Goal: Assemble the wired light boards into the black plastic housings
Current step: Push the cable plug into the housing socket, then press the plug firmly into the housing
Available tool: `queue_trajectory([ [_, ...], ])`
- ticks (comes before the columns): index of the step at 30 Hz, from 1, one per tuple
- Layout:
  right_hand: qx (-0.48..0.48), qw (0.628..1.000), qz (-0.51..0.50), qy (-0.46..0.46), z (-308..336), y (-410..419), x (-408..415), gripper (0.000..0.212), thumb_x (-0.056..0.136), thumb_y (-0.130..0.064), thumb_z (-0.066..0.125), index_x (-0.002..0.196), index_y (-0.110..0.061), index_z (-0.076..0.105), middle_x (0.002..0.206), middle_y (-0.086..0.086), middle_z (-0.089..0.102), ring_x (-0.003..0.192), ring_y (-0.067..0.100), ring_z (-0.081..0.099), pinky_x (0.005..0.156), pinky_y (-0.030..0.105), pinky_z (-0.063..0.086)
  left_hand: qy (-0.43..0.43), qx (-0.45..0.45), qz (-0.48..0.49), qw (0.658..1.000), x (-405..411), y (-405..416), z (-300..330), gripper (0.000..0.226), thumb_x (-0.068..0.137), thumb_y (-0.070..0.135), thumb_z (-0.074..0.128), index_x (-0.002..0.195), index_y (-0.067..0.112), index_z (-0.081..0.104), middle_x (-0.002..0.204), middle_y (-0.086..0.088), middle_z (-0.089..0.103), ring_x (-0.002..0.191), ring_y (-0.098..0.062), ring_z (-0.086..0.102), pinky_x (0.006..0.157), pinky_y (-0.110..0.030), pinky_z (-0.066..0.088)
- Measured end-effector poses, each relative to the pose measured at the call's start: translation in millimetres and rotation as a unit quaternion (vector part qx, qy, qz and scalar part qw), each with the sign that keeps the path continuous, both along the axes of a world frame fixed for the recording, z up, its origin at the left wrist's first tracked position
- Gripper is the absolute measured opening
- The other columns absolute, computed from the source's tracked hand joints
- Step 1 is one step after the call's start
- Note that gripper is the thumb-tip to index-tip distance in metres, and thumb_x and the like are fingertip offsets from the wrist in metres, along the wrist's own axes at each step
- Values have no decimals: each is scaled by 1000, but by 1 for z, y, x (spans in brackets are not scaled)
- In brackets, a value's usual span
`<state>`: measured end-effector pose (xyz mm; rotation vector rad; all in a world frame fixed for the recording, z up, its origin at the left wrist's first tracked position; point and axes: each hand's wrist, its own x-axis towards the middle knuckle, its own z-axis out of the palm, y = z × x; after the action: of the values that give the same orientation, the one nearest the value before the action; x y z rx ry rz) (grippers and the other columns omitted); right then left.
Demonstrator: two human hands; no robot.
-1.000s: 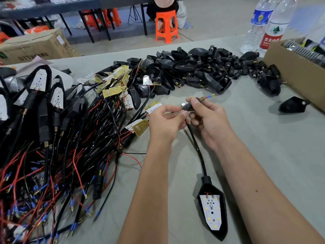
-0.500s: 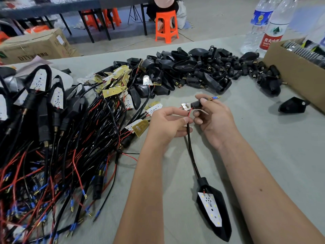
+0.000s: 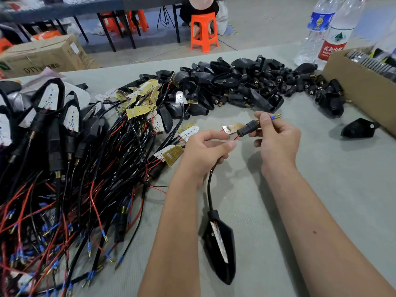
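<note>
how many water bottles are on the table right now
2, both at the far right corner: a clear plastic bottle with a blue label and beside it a clear plastic bottle with a red label. Others may lie outside the view.

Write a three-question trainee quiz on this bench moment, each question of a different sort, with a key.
1. True or false: the right hand grips a small black housing with a blue-tipped wire end sticking out past its fingers.
2. Multiple choice: where does the pile of empty black housings lie? A) at the near edge of the table B) at the far side of the table, left of the cardboard box C) inside the cardboard box.
3. Fill in: the left hand holds a black cable that runs down to a pointed housing with a ____ light board in it.

Key: 1 true; 2 B; 3 white.
</note>
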<state>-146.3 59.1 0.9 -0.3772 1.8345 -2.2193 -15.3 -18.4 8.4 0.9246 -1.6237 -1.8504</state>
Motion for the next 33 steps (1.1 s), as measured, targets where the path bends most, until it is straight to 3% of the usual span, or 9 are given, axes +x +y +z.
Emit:
queue_trajectory([
  [7,41,998,-28,50,-1,3,0,26,106,-24,44,90,-20,64,65,1,73,53,22,71,40,25,43,-2,2,-29,1000,3,1,1,11,85,-3,77,94,-2,70,78,-14,75,57,-13,63,57,-19,53],
  [10,32,999,-11,43,-2,2,-2,27,108,-23,43,90,-19,63,71,-1,76,59,17,71,45,25,48,3,11,-32,999,2,1,0,4,89,-3,73,93,-2,70,78,-13,77,58,-13,67,58,-20,55],
  [13,9,999,-1,35,-2,3,-5,27,107,-20,46,91,-17,67,63,-5,71,57,12,65,47,23,48,16,29,-34,999,2,1,0,1,92,-3,70,91,-2,70,75,-12,76,57,-13,68,58,-19,56],
  [18,-22,1000,4,11,1,3,-5,29,109,-18,42,92,-15,66,65,2,74,54,14,68,44,24,48,22,56,-69,996,2,5,3,19,94,-2,68,113,1,67,81,-15,76,61,-20,69,61,-22,57],
  [21,-31,999,9,11,4,4,-4,27,110,-20,39,94,-16,61,69,8,75,55,21,70,43,26,49,-8,26,-113,993,2,6,4,26,92,0,72,117,4,70,90,-15,76,63,-19,68,62,-21,56],
  [27,-22,999,33,11,7,6,-4,25,110,-26,34,93,-23,51,78,12,77,65,44,72,41,27,49,-26,22,-142,989,3,7,8,14,90,8,76,103,6,72,95,-12,76,64,-17,69,62,-22,57],
  [29,-15,999,38,18,8,7,-4,24,110,-27,36,92,-23,52,79,11,77,65,42,73,41,26,48,-29,27,-128,991,2,8,8,9,94,11,73,103,7,72,90,-11,76,60,-17,67,59,-22,56],
  [33,18,999,1,50,6,11,-10,25,109,-27,41,92,-23,59,69,3,74,56,22,72,40,26,45,-42,26,-134,990,2,8,7,14,100,8,63,106,-3,70,83,-11,73,58,-15,65,59,-21,57],
])
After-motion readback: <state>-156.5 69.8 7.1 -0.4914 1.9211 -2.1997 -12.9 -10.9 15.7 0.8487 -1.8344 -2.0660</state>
